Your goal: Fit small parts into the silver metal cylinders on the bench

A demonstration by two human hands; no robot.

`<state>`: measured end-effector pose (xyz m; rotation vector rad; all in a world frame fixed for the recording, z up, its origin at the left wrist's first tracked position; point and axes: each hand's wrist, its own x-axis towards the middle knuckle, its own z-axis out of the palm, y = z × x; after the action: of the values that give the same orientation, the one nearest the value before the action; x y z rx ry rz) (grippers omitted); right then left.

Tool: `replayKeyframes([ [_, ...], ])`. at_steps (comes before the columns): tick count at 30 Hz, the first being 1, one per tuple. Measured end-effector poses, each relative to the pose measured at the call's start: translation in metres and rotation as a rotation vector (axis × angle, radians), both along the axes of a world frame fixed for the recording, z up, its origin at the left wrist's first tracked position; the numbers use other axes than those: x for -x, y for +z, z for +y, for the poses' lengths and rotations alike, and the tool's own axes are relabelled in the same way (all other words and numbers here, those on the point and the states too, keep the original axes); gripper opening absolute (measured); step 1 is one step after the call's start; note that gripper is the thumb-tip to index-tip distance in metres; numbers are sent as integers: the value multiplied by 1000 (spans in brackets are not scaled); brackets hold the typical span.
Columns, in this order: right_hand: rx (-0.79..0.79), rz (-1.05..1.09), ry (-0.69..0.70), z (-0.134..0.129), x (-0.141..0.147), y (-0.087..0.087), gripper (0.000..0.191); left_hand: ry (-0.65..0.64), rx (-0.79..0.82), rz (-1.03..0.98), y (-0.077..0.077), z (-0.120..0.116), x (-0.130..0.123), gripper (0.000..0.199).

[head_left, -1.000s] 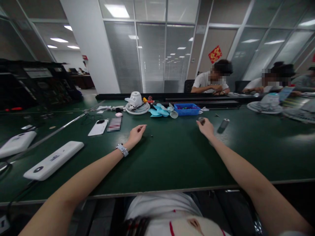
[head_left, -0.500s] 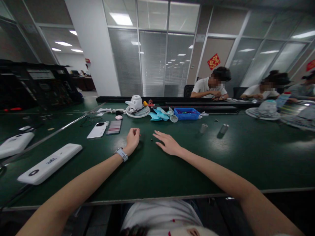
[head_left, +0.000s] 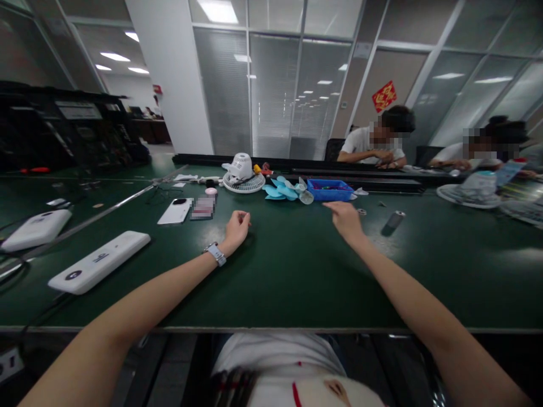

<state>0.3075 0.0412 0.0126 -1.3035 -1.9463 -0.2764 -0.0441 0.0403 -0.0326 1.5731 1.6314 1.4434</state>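
Observation:
My left hand rests above the green table with its fingers curled into a pinch. Whatever it holds, if anything, is hidden or too small to name. Farther right, my right hand is just in front of a blue tray, its fingers pressed together and pointing left; I cannot make out anything between them. A small grey metal cylinder shows partly behind this hand. Another grey cylinder stands a little to its right. Left of the tray lie light-blue fan blades.
Behind my left hand sits a white fan part on its round grille. A white phone and a long white device lie on the left. Black rails run along the back. Co-workers sit across at the right.
My right hand has moved right and back toward the tray, and its fingers have closed together. The tiny dark piece between the hands is no longer visible. My left hand stays pinched.

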Motion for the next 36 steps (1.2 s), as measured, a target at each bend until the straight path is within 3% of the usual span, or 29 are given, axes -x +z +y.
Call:
replayKeyframes([
  [3, -44, 48, -339, 17, -60, 6, 42, -4, 2, -7, 0, 0, 0, 25],
  [6, 37, 50, -457, 22, -84, 0, 40, -10, 9, -9, 2, -1, -1, 24],
  [10, 76, 110, -454, 22, -82, -6, 38, -25, 17, 2, 5, -5, -2, 24],
  [18, -24, 169, -429, 22, -84, -2, 37, -13, 17, 0, 6, -6, -3, 23],
  [25, 93, 147, -456, 25, -88, -2, 35, -29, 11, 29, 3, -3, -2, 22],
  [30, 85, 180, -463, 25, -94, -5, 33, -22, -6, 22, 0, -1, -1, 23],
  [36, 24, 371, -445, 29, -91, -23, 39, -13, -14, -24, -5, 4, 2, 22],
])
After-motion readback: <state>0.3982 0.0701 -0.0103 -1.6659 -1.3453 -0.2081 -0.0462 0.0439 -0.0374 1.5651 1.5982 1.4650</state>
